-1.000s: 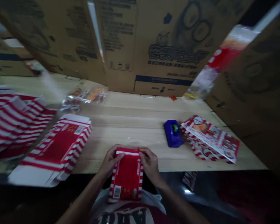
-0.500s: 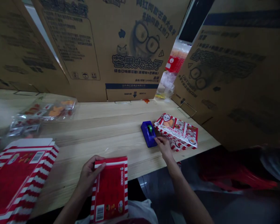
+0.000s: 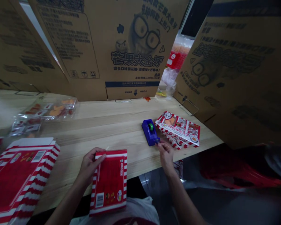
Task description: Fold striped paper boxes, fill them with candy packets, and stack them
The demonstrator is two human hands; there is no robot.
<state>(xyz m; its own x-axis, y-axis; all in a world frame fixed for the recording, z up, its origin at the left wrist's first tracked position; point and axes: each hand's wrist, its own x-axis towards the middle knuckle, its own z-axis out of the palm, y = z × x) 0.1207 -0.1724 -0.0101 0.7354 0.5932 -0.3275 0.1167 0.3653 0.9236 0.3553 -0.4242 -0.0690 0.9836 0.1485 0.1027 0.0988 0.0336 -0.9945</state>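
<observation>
My left hand [image 3: 91, 164] grips the upper left edge of a flat red box [image 3: 109, 179] with striped borders, thumb on top. The box lies back side up at the table's front edge, its barcode toward me. My right hand [image 3: 165, 153] is closed in a pinch at the front lip of a blue tape dispenser [image 3: 148, 134]. The strip of tape in the fingertips is too thin to make out clearly. A green tape roll [image 3: 150, 126] sits in the dispenser. Just right of it rests a striped box [image 3: 178, 129] with printed food pictures.
A stack of striped red cartons [image 3: 21, 178] stands at the left. Behind it lie clear bags with food-shaped pieces [image 3: 56, 109]. Large cardboard boxes [image 3: 89, 59] wall off the back, another [image 3: 236, 78] the right. A red stool [image 3: 239, 172] is below the table at right.
My right fingertips have shifted slightly down along the dispenser to its front lip. The left hand still holds the red box, which appears slightly higher in view.
</observation>
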